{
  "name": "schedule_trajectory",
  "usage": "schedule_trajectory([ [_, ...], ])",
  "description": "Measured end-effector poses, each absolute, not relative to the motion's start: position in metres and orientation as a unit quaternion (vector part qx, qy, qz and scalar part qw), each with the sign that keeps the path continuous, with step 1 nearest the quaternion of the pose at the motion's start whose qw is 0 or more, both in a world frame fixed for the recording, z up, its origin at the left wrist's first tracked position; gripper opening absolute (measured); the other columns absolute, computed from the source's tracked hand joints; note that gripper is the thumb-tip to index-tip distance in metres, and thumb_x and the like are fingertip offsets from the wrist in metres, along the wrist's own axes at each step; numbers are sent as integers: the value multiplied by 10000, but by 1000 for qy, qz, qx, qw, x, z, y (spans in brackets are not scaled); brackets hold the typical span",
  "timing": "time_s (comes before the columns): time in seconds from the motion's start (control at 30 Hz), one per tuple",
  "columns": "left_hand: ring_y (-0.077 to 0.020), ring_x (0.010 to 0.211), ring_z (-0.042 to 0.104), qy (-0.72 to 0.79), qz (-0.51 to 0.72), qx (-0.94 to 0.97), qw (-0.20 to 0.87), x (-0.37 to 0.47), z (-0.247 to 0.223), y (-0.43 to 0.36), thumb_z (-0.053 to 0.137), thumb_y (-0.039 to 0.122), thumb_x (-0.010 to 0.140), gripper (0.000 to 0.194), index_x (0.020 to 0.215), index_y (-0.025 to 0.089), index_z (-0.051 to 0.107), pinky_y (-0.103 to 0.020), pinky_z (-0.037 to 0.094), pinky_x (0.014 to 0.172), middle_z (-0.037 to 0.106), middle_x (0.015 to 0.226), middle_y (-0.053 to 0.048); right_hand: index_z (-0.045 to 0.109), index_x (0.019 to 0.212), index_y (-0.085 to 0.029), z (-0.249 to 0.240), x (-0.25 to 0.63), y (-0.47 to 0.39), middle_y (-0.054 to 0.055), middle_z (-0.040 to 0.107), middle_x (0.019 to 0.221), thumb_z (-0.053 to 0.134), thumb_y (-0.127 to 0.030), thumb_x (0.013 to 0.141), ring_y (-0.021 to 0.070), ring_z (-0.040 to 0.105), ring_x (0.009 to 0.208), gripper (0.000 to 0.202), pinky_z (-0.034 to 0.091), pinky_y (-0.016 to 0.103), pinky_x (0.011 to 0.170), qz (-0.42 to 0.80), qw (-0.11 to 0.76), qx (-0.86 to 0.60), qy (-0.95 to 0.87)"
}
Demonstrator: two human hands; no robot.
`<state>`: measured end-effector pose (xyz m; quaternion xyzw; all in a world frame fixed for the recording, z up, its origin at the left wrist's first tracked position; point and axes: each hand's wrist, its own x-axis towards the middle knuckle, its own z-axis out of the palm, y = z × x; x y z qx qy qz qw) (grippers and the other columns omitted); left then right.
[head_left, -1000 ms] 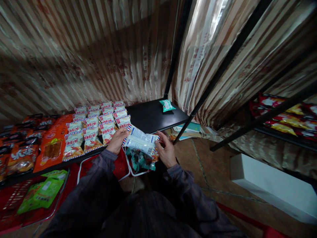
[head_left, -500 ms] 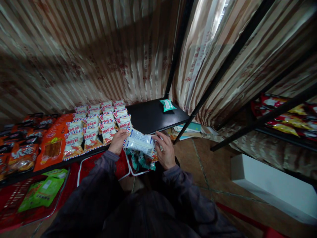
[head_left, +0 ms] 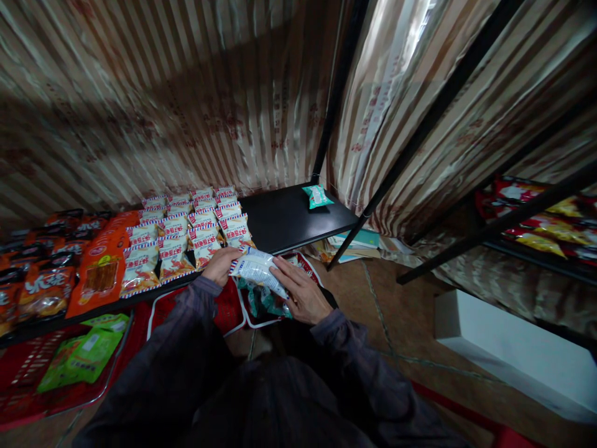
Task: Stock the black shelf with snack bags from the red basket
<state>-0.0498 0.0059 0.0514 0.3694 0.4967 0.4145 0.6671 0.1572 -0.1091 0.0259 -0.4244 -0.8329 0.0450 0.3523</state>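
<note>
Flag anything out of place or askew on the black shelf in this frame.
One small teal packet lies alone and tilted at the far right corner of the black shelf, apart from the neat rows of white snack packets. Both hands hold a white packet at the shelf's front edge.

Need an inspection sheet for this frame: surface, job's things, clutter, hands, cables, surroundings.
Surface: black shelf, right part bare, left part covered in rows of packets.
Job's things: white snack packet held over the shelf's front edge, back side up.
Clutter: rows of red-and-white snack packets; orange packets; a lone teal packet at the shelf's back right; green packets in a red basket below.
Hands: left hand grips the white packet's left end; right hand lies along its right side.
Cables: nothing seen.
Surroundings: striped curtain behind; black frame posts; second shelf of red and yellow packets at right; white box on the floor.
</note>
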Motion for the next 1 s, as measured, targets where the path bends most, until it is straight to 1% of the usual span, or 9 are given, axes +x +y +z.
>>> schedule_trajectory([
  [0.1,-134,530,574,487,395,358,692,-49,51,8,686,108,495,132,604,107,610,-246,445,534,621,570,-25,263,1442,-235,24,156,-111,109,334,1479,534,-183,807,252,308,1365,692,362,478,1072,34,355,-436,-826],
  [0.23,-101,472,531,484,356,338,724,-48,51,8,641,76,549,87,583,115,571,-216,436,477,567,523,-6,317,1421,-246,21,154,-110,119,442,1408,529,-236,858,234,417,1299,602,407,451,1039,27,400,-446,-800],
  [0.4,-116,518,572,490,348,362,713,-48,58,1,696,162,606,125,658,135,585,-224,476,482,605,596,-17,448,1346,-254,20,152,-112,97,552,1311,533,-272,855,241,507,1218,499,426,457,1018,91,448,-457,-763],
  [0.47,-135,550,604,481,348,374,713,-49,62,-2,727,244,625,188,722,148,598,-229,482,479,639,660,-34,504,1302,-245,20,150,-112,90,589,1267,572,-307,836,250,546,1171,475,433,451,1009,140,478,-487,-717],
  [0.53,-167,644,649,471,348,390,710,-50,64,-4,740,329,637,266,795,157,612,-237,496,503,681,806,-75,538,1267,-232,19,148,-112,81,628,1211,599,-358,819,252,594,1100,470,460,440,974,216,522,-524,-637],
  [0.63,-199,788,665,484,359,421,678,-50,66,-6,754,394,630,341,831,158,613,-238,509,548,677,942,-111,578,1206,-221,20,145,-111,59,683,1101,638,-459,764,248,651,970,505,519,427,884,351,595,-536,-486],
  [0.73,-169,784,646,484,387,449,643,-48,69,-7,780,383,603,354,818,156,612,-223,505,575,665,878,-75,630,1091,-205,21,142,-109,56,715,994,700,-515,681,258,668,903,518,547,424,823,456,628,-503,-381],
  [0.83,-126,730,613,444,402,483,639,-44,72,-7,784,377,588,379,865,163,639,-217,506,592,656,835,-39,645,993,-180,22,138,-109,66,728,881,727,-523,651,264,683,836,491,562,413,753,532,631,-470,-313],
  [1.0,-101,594,564,466,406,477,625,-37,69,-3,793,344,537,325,748,140,652,-196,449,485,645,708,-24,637,875,-173,20,131,-111,64,725,798,754,-528,614,252,693,732,455,567,380,654,586,625,-455,-243],
])
